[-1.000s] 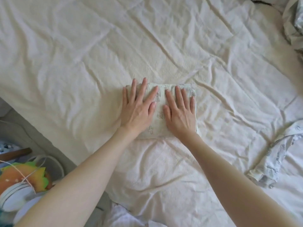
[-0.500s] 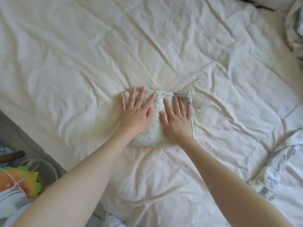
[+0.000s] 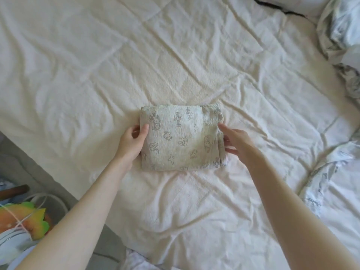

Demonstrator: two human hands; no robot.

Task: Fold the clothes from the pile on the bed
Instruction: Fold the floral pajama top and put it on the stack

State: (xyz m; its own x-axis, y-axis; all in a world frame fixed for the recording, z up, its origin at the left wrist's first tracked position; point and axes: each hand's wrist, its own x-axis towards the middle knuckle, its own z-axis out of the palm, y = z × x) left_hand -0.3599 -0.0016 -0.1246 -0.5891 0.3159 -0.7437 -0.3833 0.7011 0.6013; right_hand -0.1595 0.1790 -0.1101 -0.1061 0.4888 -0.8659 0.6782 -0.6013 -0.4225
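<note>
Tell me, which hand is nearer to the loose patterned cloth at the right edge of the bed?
The right hand, at the folded garment's right edge, is nearer the loose cloth. The left hand grips the garment's far side.

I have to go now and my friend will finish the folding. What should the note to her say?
Left hand: at the left edge of the folded cloth, thumb on top, fingers seem tucked under it.
Right hand: open, fingers at the cloth's right edge, not clearly holding it.
The cloth, printed with crosses and little cats, lies folded into a neat rectangle in the middle of the bed sheet.
Done: this piece is folded.
Left: set it aside, then fold the crumpled clothes at the right edge of the bed and the heap in the far right corner.
</note>
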